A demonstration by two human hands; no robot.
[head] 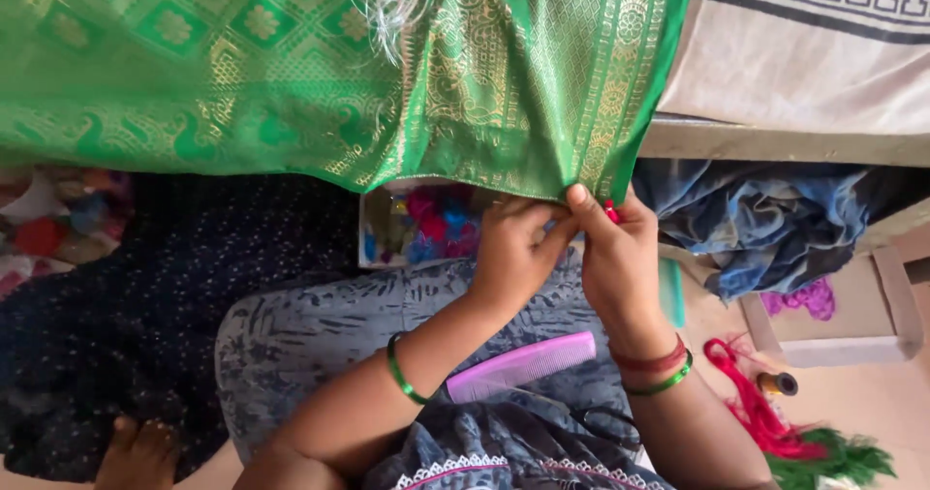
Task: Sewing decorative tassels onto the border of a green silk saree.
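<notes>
A green cloth with gold woven patterns (291,74) hangs across the top of the view. My left hand (511,248) and my right hand (612,258) meet at its lower corner, both pinching the gold border edge. A small red thing shows between my right fingers. Loose white threads (397,1) dangle near the cloth's top. A pink comb (521,366) lies on my lap just below my hands, with a teal comb (672,291) partly hidden behind my right wrist.
A box of coloured thread tufts (426,224) sits under the cloth. Blue crumpled fabric (765,214) lies to the right above a cardboard tray (833,321). Red and green thread bundles (775,422) and a spool (777,384) lie at lower right. Scissors (601,422) rest on my lap.
</notes>
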